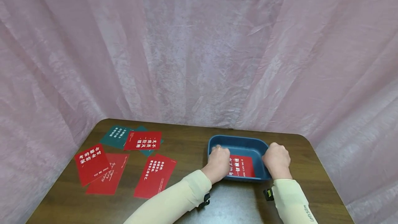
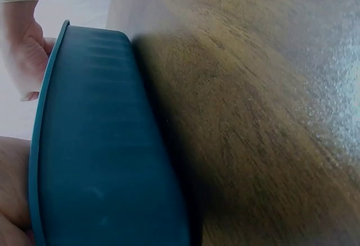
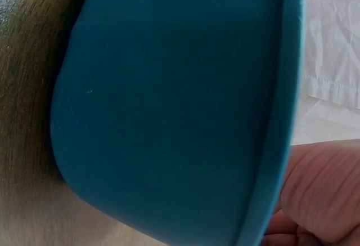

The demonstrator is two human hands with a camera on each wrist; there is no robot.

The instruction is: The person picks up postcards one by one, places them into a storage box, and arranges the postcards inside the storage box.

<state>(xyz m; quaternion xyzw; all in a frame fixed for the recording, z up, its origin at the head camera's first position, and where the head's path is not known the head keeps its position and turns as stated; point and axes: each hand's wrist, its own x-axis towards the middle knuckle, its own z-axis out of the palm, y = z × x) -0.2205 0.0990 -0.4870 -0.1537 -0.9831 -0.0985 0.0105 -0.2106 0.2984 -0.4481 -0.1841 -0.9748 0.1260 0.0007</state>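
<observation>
A dark blue rectangular tray [image 1: 239, 138] stands on the wooden table, with a red card [image 1: 245, 166] printed in white characters lying inside it. My left hand [image 1: 218, 161] grips the tray's left side, fingers curled, and covers part of the card. At the opposite side, my right hand [image 1: 276, 160] holds the tray's rim with curled fingers. Both wrist views are filled mostly by the tray's outer wall [image 2: 107, 144]. In the right wrist view, part of the right hand [image 3: 326, 192] shows behind the rim; its fingertips are largely hidden.
Left on the table [image 1: 186, 148] lie several loose cards: a green card [image 1: 115, 137], a red card [image 1: 143, 140] over another green one, two overlapping red cards [image 1: 93, 161], and a single red card [image 1: 152, 179]. A pink curtain [image 1: 199, 51] hangs behind the table.
</observation>
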